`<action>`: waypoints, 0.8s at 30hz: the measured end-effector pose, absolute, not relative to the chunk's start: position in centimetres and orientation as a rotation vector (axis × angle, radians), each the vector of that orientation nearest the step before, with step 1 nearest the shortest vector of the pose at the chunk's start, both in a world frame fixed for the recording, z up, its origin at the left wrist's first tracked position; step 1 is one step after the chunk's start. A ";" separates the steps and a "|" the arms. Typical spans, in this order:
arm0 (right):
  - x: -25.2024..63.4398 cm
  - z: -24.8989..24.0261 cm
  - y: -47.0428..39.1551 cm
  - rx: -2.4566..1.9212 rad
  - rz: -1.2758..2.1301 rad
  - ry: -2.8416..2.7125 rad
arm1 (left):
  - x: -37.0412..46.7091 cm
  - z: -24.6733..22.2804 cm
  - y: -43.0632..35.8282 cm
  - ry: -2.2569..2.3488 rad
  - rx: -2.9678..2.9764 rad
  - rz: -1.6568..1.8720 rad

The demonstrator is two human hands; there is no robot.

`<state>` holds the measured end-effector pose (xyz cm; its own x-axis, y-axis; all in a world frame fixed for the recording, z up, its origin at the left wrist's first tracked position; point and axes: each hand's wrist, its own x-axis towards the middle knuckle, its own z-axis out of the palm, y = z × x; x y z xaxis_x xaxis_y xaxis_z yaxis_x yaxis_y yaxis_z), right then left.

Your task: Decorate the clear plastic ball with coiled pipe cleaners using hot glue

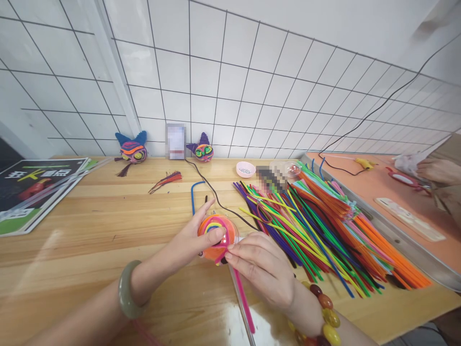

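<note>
Orange ball (215, 253) | left hand (193, 236), partly open, grips it | right hand (265, 266), fingertips together, pinches pink pipe cleaner (244, 299) against it

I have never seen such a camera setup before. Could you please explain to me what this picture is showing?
There is no machine here: a person works with two bare hands. The single picture comes from a camera worn on the head, looking forward and down.

The left hand, with a bangle at its wrist, holds a round, mostly orange piece. The right hand pinches a pink fuzzy strip against it.

On the wooden table, to the right, lies a large pile of colourful fuzzy sticks. Near the wall are two eared figures and a pink bowl. At the far right, another person's hand shows.
</note>
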<state>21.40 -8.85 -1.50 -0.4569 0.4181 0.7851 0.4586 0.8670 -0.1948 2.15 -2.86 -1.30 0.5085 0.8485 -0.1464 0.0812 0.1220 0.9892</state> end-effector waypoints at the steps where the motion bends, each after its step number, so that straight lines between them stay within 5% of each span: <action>1: 21.4 -1.5 -8.9 -0.635 -0.049 -2.110 | 2.2 -1.3 -2.8 0.899 1.350 0.690; 24: 21.7 -2.8 -8.2 -0.615 -0.127 -2.137 | 2.1 -2.1 -2.7 0.869 1.291 0.794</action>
<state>21.73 -8.23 -2.81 -0.4878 0.3812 0.7853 0.4716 0.8721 -0.1304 2.13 -2.74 -2.05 0.4665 0.8794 -0.0950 -0.0151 0.1153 0.9932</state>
